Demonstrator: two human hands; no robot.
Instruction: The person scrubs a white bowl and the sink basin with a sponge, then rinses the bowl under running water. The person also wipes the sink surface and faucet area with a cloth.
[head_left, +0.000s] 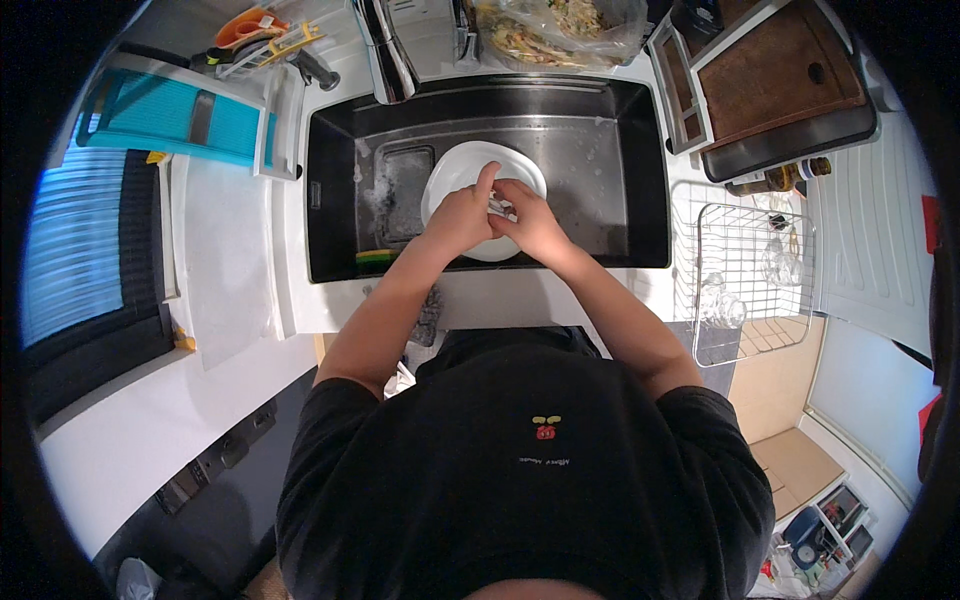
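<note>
Both hands are over a white plate (457, 169) low in a dark kitchen sink (577, 195). Between my left hand (469, 214) and my right hand (531, 225) is a small whitish, partly shiny item (501, 204), too small and covered to name. My left thumb or a finger points up towards the tap; the fingers of my right hand curl around the item. Which hand bears it is not plain. A green and yellow sponge (376, 257) lies at the sink's near left corner. Soap suds spread left of the plate.
A chrome tap (395, 71) stands behind the sink, beside bagged food (555, 37). At right are a wire rack (754, 285) with clear glassware and a brown board (772, 82) in a holder. A turquoise board (165, 116) stands at left. The white counter edge (510, 300) runs before me.
</note>
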